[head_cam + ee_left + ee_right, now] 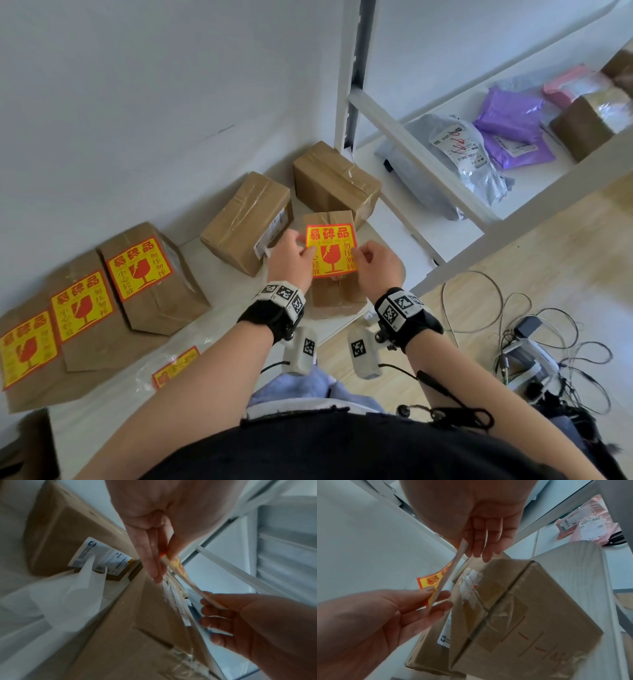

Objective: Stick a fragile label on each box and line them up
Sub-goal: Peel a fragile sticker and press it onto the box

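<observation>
A red-and-yellow fragile label (330, 250) hangs just above a small unlabelled brown box (337, 298). My left hand (307, 252) pinches its left edge and my right hand (358, 255) pinches its right edge. The right wrist view shows the label (435, 580) edge-on, apart from the taped box top (522, 601), between my right hand (476, 549) and left hand (435, 595). Three labelled boxes (150, 274) stand in a row along the wall at left. Two more plain boxes (246, 219) (335, 181) sit behind the small one.
A plastic bag with spare labels (174, 366) lies on the white surface near my left forearm. A white shelf rack (421, 171) with grey, purple and pink parcels stands at right. Cables and a device (524, 342) lie on the wooden floor.
</observation>
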### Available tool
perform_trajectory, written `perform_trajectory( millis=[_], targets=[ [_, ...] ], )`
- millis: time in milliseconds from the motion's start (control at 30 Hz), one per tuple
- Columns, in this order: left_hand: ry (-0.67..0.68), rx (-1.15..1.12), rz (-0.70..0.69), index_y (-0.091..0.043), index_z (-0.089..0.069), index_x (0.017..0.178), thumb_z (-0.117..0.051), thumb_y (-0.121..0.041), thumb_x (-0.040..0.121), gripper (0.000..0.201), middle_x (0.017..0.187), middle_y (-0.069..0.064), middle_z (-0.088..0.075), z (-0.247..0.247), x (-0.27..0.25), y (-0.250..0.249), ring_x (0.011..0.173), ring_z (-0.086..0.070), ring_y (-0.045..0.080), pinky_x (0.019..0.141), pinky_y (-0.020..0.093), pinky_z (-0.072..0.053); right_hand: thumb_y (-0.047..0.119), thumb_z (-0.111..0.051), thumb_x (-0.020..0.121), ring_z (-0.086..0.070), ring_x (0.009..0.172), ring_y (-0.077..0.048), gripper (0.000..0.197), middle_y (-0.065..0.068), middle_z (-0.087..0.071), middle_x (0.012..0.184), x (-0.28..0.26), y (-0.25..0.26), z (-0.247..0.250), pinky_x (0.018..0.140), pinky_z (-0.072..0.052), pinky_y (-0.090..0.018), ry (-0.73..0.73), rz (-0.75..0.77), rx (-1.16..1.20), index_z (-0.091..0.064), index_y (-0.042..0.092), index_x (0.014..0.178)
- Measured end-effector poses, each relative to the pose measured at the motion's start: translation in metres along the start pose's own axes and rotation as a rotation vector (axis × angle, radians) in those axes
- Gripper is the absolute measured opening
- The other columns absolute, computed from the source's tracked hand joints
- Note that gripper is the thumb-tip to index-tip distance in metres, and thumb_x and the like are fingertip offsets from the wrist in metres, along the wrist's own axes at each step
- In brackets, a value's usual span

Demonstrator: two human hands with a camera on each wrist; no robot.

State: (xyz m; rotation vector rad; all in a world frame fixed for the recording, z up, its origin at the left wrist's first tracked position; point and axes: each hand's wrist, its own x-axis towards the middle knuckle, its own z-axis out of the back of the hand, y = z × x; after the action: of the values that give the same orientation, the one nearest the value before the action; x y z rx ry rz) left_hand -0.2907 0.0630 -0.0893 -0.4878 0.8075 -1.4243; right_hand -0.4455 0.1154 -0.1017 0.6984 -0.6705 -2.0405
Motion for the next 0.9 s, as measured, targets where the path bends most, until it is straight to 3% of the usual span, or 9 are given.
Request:
perform_trajectory(
  millis=[100, 167, 233, 333, 633, 900],
  targets=[
    [-0.021, 0.077, -0.072, -0.018, -0.053, 0.092, -0.063, -0.025, 0.094, 0.012, 0.078, -0.005, -0.063, -0.001, 0.006, 0.003, 0.078, -0.065, 0.019, 0.078, 0.037, -0.054, 0.034, -0.052, 0.098, -0.057, 0.072, -0.017, 0.023, 0.003, -0.063, 0.075, 0.003, -0.003, -0.004, 0.064, -0.045, -0.029, -0.043, -0.033, 0.044, -0.060, 0.021, 0.080],
    [-0.012, 0.081, -0.072, -0.019, -0.052, 0.089, -0.063, -0.024, 0.094, 0.013, 0.075, -0.004, -0.062, -0.002, 0.010, 0.006, 0.079, -0.065, 0.022, 0.076, 0.037, -0.052, 0.034, -0.052, 0.098, -0.057, 0.072, -0.016, 0.022, 0.004, -0.062, 0.076, 0.003, -0.004, -0.006, 0.066, -0.045, -0.030, -0.039, -0.038, 0.025, -0.060, 0.022, 0.081],
    [-0.005, 0.066, -0.053, -0.018, -0.050, 0.092, -0.061, -0.022, 0.095, 0.012, 0.079, -0.001, -0.063, -0.003, 0.012, 0.007, 0.078, -0.063, 0.021, 0.066, 0.033, -0.047, 0.033, -0.052, 0.098, -0.054, 0.071, -0.014, 0.021, 0.004, -0.061, 0.076, 0.002, -0.003, -0.008, 0.065, -0.040, -0.028, -0.039, -0.031, -0.016, -0.060, 0.021, 0.083],
    [0.006, 0.080, -0.035, -0.016, -0.045, 0.097, -0.057, -0.021, 0.098, 0.012, 0.082, 0.000, -0.061, -0.004, 0.010, 0.006, 0.073, -0.054, 0.017, 0.063, 0.029, -0.037, 0.031, -0.052, 0.098, -0.051, 0.069, -0.011, 0.019, 0.004, -0.060, 0.076, 0.001, -0.003, -0.011, 0.063, -0.037, -0.026, -0.044, -0.015, -0.060, -0.061, 0.019, 0.085],
    [0.034, 0.153, -0.128, -0.017, -0.035, 0.096, -0.051, -0.022, 0.100, 0.017, 0.081, 0.000, -0.055, -0.015, 0.002, 0.014, 0.067, -0.054, 0.020, 0.049, 0.025, -0.031, 0.027, -0.054, 0.097, -0.050, 0.069, -0.015, 0.021, 0.002, -0.057, 0.077, -0.001, -0.011, -0.015, 0.062, -0.039, -0.027, -0.081, 0.055, -0.100, -0.060, 0.014, 0.083],
    [0.024, 0.243, -0.139, -0.019, -0.034, 0.097, -0.048, -0.023, 0.101, 0.015, 0.084, 0.000, -0.058, -0.017, 0.003, 0.012, 0.067, -0.058, 0.021, 0.055, 0.031, -0.042, 0.028, -0.053, 0.097, -0.047, 0.068, -0.013, 0.020, 0.004, -0.055, 0.078, 0.001, -0.011, -0.017, 0.056, -0.029, -0.022, -0.079, 0.061, -0.122, -0.055, 0.017, 0.081]
  ],
)
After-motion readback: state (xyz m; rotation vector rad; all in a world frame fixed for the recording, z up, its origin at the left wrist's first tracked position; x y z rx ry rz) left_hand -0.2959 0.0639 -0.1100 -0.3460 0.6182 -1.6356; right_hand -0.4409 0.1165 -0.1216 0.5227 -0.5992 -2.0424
